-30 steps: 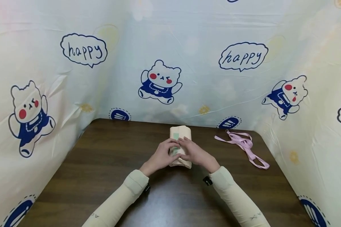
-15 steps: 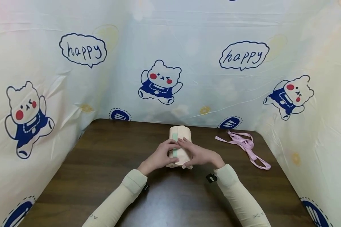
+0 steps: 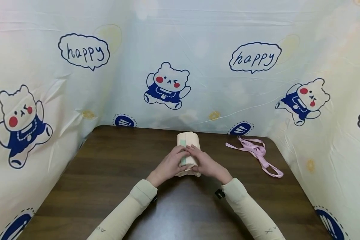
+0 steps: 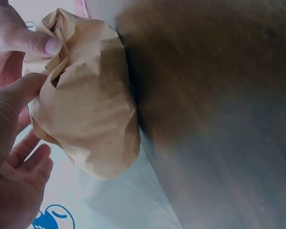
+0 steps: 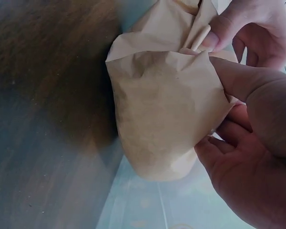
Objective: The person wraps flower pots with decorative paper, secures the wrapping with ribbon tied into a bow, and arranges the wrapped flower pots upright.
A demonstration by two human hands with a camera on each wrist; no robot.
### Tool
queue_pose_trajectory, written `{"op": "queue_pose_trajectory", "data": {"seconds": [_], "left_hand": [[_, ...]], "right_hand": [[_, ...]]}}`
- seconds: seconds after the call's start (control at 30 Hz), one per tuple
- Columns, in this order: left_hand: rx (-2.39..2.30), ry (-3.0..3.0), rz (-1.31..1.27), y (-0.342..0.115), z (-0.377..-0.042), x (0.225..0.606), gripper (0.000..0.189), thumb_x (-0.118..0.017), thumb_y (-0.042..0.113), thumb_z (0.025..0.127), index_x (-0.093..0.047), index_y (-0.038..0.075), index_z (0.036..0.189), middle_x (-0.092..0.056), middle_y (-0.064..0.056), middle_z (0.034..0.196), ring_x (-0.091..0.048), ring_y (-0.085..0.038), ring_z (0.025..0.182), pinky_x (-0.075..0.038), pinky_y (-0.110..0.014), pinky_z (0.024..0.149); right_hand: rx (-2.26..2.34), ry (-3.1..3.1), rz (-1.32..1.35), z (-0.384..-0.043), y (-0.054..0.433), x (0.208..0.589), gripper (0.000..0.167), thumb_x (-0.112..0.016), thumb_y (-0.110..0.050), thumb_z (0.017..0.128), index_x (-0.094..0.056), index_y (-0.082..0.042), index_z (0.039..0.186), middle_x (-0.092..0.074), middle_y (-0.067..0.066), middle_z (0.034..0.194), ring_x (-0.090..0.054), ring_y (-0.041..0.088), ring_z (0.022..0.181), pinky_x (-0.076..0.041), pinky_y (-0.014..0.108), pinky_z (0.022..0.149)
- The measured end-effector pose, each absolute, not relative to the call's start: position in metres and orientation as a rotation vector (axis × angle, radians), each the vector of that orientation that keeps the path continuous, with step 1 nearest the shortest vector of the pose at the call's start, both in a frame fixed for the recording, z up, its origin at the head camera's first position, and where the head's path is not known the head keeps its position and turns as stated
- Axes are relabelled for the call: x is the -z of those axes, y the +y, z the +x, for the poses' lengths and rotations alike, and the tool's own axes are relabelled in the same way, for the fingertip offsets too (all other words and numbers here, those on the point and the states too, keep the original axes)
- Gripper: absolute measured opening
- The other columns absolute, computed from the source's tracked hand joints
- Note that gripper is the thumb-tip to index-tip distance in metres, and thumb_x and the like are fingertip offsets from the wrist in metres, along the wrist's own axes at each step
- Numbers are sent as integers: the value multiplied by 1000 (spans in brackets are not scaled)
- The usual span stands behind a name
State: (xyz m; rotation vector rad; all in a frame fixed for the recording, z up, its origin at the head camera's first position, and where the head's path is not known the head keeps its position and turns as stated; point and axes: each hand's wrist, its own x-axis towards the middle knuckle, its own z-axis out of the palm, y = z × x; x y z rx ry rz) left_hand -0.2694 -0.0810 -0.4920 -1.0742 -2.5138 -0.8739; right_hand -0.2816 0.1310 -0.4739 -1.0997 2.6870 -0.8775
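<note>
A paper-wrapped parcel (image 3: 191, 137) rests on the table, long side running away from me. A pale green strip (image 3: 183, 143) lies along its top. My left hand (image 3: 167, 165) grips its left side near the close end, and my right hand (image 3: 210, 164) grips the right side. Their fingertips come together over the top. At the close end both thumbs pinch the folded brown paper (image 4: 93, 102), as the left wrist view shows. Creased paper (image 5: 157, 109) bulges below the thumbs in the right wrist view. Whatever the paper wraps is hidden.
A pink ribbon-like strap (image 3: 259, 151) lies loosely looped at the right back of the dark wooden table (image 3: 114, 160). A printed curtain (image 3: 210, 73) with bears and "happy" bubbles stands round the back and both sides.
My right hand shifted outward, its thumb dropping to the parcel's close end, then came back inward with the thumb on the paper fold. The left hand stayed nearly in place.
</note>
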Motion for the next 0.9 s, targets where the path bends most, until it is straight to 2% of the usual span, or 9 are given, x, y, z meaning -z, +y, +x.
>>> {"op": "queue_pose_trajectory", "data": {"seconds": [0.2, 0.4, 0.47, 0.6, 0.7, 0.77, 0.9], "left_hand": [[814, -2629, -1096, -80, -264, 492, 48, -76, 16, 92, -63, 5, 138, -49, -9, 151, -58, -24, 129, -57, -30, 91], [810, -2649, -1106, -77, -264, 491, 48, -75, 13, 93, -63, 5, 139, -52, -17, 150, -65, -29, 121, -58, -35, 88], [802, -2658, -1091, -77, -264, 490, 48, -76, 11, 92, -63, 6, 138, -53, -18, 149, -66, -29, 120, -58, -36, 87], [764, -2690, -1071, -75, -262, 488, 49, -75, 7, 92, -63, 8, 139, -52, -18, 150, -58, -31, 131, -55, -45, 94], [749, -2686, -1072, -73, -260, 489, 48, -74, 4, 91, -63, 6, 138, -52, -18, 150, -54, -31, 136, -53, -47, 98], [761, -2664, -1076, -73, -260, 489, 47, -74, 1, 90, -64, 4, 136, -52, -18, 150, -53, -30, 137, -54, -44, 98], [776, -2638, -1085, -73, -260, 489, 46, -74, -2, 88, -66, 3, 134, -55, -17, 147, -53, -29, 137, -52, -47, 100]], "right_hand": [[870, 2690, -1112, -279, 136, 471, 86, -80, 1, 84, -34, -1, 157, -27, 18, 166, -20, 36, 155, -34, 54, 116], [896, 2641, -1155, -279, 150, 464, 84, -80, -12, 89, -32, 5, 156, -25, 21, 166, -26, 39, 152, -36, 54, 115], [902, 2634, -1148, -281, 156, 461, 81, -79, -16, 90, -36, 4, 155, -27, 21, 165, -31, 39, 150, -38, 54, 114], [917, 2652, -1089, -287, 171, 458, 67, -73, -21, 95, -44, 1, 151, -40, 19, 159, -38, 36, 146, -38, 54, 114], [935, 2691, -997, -295, 188, 459, 57, -68, -25, 99, -51, 0, 148, -50, 17, 152, -45, 34, 142, -38, 53, 114], [946, 2702, -921, -302, 201, 460, 53, -66, -26, 100, -54, -1, 145, -54, 18, 149, -48, 35, 140, -39, 54, 113], [842, 2780, -803, -321, 230, 468, 47, -63, -23, 102, -57, 2, 141, -58, 23, 142, -52, 41, 134, -42, 57, 109]]}}
